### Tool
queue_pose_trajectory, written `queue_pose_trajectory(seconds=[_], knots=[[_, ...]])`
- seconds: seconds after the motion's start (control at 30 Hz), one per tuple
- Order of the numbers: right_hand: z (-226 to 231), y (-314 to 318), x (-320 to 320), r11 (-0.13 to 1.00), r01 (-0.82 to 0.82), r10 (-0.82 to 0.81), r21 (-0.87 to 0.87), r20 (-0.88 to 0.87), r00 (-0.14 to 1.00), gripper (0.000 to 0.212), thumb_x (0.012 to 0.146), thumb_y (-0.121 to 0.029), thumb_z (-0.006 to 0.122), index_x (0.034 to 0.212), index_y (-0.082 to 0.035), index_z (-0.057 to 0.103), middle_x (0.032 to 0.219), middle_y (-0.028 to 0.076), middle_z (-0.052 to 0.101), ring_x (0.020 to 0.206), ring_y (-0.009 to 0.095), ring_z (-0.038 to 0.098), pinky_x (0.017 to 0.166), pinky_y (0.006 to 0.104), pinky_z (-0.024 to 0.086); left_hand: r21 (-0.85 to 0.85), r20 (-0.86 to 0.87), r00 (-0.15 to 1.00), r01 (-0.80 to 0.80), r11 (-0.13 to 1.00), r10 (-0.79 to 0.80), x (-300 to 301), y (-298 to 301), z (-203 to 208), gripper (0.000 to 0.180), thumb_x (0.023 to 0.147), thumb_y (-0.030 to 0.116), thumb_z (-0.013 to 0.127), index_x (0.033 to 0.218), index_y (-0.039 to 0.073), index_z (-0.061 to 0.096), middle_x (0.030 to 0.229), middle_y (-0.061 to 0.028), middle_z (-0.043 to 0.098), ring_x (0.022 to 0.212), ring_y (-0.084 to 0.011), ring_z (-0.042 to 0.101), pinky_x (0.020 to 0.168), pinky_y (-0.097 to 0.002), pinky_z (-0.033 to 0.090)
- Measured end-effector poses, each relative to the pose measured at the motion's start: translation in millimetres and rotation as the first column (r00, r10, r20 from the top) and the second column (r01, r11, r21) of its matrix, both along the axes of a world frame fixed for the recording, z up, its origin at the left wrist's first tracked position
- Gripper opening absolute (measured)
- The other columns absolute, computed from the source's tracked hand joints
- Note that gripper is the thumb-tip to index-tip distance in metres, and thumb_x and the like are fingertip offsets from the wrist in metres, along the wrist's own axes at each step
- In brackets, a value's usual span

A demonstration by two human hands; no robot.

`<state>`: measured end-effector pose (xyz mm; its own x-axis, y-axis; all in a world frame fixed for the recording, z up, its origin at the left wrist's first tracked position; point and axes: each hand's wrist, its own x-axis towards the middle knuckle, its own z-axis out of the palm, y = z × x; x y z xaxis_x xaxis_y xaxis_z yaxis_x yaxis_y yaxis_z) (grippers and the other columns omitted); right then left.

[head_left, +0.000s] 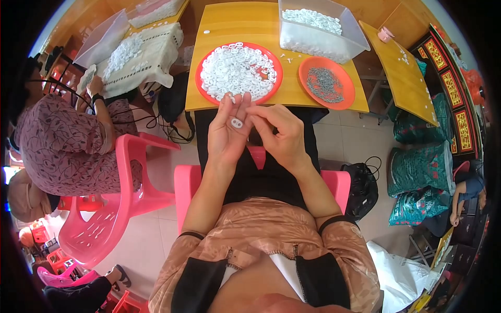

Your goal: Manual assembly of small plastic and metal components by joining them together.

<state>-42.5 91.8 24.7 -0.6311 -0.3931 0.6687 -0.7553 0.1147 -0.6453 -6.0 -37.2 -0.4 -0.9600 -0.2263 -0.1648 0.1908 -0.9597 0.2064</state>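
Note:
My left hand (228,128) is turned palm up above my lap, in front of the table edge. A small white oval plastic piece with two holes (236,123) lies on its fingers, and a bit of white shows by the thumb tip. My right hand (282,130) is closed in a pinch close beside the left fingers; what it pinches is too small to make out. Just beyond my hands a red round tray (279,78) holds a heap of similar white pieces (229,70). To its right an orange-red plate (346,96) holds many small grey metal parts (326,83).
A clear plastic bin (339,49) with more white pieces stands at the table's far right. The yellow table (229,23) has a few loose pieces. At left, another person (68,141) works at a cloth-covered table (156,57). Pink chairs (125,208) and green sacks (420,169) stand around.

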Motion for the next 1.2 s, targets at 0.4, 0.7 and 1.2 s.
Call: queue_pose_trajectory(seconds=[0.4,0.7,1.2], knots=[[-3,-5,17,0.993,-0.110,0.100,0.050,0.173,0.980,0.022,0.075,0.000,0.066,0.096,-0.002,0.064,0.083,0.012,0.058,0.072,0.025,0.059,0.064,0.0316,0.047,-0.225,-0.034,0.998,-0.058,0.973,0.052,5,17,6,0.013,0.093,0.017,0.053,0.101,0.008,0.049,0.096,-0.0074,0.060,0.108,-0.0227,0.054,0.101,-0.0386,0.038],[3,2,12,0.986,-0.164,0.157,0.026,0.182,0.971,0.021,0.074,0.001,0.065,0.095,-0.001,0.063,0.083,0.013,0.060,0.073,0.028,0.060,0.065,0.0329,0.048,-0.204,-0.048,0.997,-0.069,0.976,0.061,7,16,11,0.013,0.094,0.017,0.052,0.102,0.007,0.050,0.096,-0.0081,0.061,0.105,-0.0218,0.056,0.097,-0.0384,0.041],[5,-1,33,0.982,-0.191,0.188,-0.004,0.175,0.966,0.018,0.074,0.000,0.066,0.092,-0.003,0.065,0.078,0.011,0.063,0.070,0.024,0.063,0.062,0.0297,0.050,-0.458,-0.068,0.993,-0.118,0.881,0.098,8,14,10,0.010,0.093,0.014,0.054,0.100,0.007,0.053,0.093,-0.0068,0.061,0.093,-0.0174,0.059,0.087,-0.0299,0.046]])
